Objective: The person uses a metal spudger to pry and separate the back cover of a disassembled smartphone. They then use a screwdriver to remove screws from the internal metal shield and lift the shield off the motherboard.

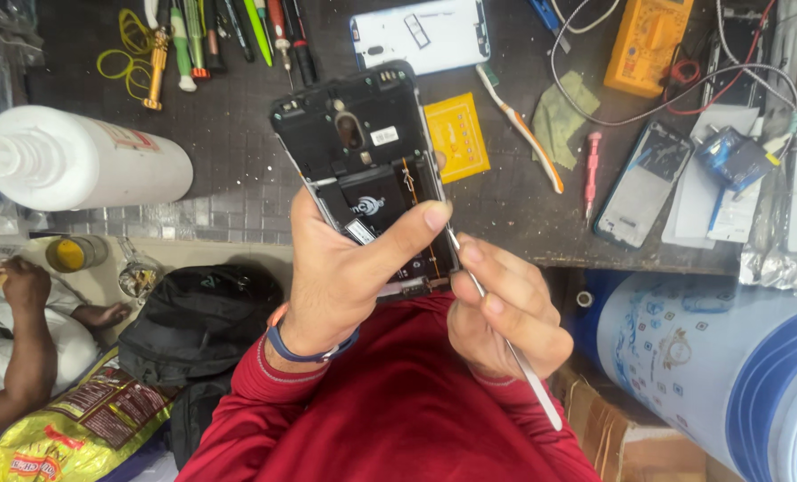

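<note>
1. The opened phone (367,170), back cover off and its dark insides facing me, sits at the centre of my view, held up above the near edge of the worktop (238,152).
2. My left hand (345,268) is clamped on the phone's lower half from 7 o'clock, thumb laid across the battery area with its tip near the right edge.
3. My right hand (506,308) is at 4 o'clock of the phone, fingers closed round a thin metal pry tool (506,335). The tool's tip touches the phone's lower right edge, just under my left thumb; its white handle end runs out toward 5 o'clock past my palm.
4. At 12 o'clock of the phone a white back cover (421,34) lies flat on the worktop.
5. Just beside the phone at 3 o'clock is a yellow square packet (459,136), and past it a toothbrush (522,129) lies slantwise.
6. Further toward 3 o'clock I see a small pink screwdriver (592,170) and another phone frame (641,183), with a yellow multimeter (648,40) at 1 o'clock among loose wires.
7. At 9 o'clock a white plastic bottle (82,161) lies on its side; at 11 o'clock a row of screwdrivers (229,36) lies spread out.
8. Below the worktop, at 4 o'clock, stands a blue and white drum (711,357); at 8 o'clock a black bag (198,321) sits, with another person's arm (19,348) beyond it.
</note>
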The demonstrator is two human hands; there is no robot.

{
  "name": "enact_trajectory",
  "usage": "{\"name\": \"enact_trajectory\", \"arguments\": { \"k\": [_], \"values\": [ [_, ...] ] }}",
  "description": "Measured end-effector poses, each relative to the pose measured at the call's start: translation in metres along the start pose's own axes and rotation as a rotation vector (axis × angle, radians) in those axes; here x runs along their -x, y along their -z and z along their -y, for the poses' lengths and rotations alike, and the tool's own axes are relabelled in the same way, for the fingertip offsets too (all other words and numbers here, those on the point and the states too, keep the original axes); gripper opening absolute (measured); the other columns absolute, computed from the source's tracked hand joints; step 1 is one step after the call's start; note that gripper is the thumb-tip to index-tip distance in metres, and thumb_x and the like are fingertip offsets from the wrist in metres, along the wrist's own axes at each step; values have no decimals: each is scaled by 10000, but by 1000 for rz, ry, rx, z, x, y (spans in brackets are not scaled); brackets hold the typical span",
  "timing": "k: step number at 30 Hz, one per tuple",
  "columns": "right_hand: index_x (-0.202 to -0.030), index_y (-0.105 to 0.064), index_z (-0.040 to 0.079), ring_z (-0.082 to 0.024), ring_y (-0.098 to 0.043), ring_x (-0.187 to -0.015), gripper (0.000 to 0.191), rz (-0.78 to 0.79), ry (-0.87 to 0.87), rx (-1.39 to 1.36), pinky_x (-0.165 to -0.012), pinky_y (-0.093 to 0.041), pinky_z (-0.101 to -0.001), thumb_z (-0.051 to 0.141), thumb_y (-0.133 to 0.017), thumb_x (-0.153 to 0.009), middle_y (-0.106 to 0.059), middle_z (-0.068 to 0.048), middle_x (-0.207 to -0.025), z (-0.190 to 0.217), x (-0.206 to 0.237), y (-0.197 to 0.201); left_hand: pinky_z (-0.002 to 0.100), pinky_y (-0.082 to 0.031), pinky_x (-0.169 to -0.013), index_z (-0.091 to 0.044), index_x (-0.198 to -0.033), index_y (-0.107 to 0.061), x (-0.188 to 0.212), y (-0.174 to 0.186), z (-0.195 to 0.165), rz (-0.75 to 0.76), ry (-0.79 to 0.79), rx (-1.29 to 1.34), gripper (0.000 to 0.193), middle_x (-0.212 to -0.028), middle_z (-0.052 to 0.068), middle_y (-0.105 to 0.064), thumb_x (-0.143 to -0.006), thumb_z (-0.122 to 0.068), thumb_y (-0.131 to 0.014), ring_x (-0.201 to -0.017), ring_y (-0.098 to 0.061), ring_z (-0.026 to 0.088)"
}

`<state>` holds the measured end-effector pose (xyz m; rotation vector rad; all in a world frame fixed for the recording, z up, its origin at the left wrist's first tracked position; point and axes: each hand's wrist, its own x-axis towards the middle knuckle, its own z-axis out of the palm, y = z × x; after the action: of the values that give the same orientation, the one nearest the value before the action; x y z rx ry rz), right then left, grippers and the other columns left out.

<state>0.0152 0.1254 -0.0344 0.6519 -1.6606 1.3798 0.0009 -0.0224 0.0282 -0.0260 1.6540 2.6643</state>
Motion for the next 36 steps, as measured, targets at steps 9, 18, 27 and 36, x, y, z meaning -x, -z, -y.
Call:
{"name": "enact_trajectory", "arguments": {
  "k": [9,18,27,36],
  "values": [
    [-1101,-489,31,-377,-753,-955,310,86,22,60,-828,-678,-415,-26,-732,-917,-709,-220,-1063,5,1,8,277,-587,-885,23,-1241,-685,5,-1,2,-23,42,80,263,-1033,55,-735,-988,16,-755,-918,-702,96],
    [-1127,-496,38,-381,-752,-1014,321,107,-51,59,-869,-669,-427,-40,-732,-925,-706,-217,-1102,9,2,13,294,-606,-895,24,-1247,-657,2,-2,2,11,31,97,314,-1032,74,-741,-954,36,-772,-968,-719,131],
    [-1161,-470,34,-431,-725,-1095,283,-7,-91,-99,-963,-645,-496,5,-674,-967,-682,-254,-1122,11,9,8,293,-600,-892,35,-1260,-651,1,-6,1,-42,26,90,342,-1056,77,-734,-942,58,-775,-948,-717,129],
    [-1153,-479,47,-422,-740,-1096,285,-10,-108,-76,-926,-655,-457,9,-691,-967,-688,-253,-1124,7,2,6,288,-616,-913,28,-1253,-645,2,-1,3,6,-13,30,320,-1098,76,-745,-949,36,-745,-990,-731,128]
  ]
}}
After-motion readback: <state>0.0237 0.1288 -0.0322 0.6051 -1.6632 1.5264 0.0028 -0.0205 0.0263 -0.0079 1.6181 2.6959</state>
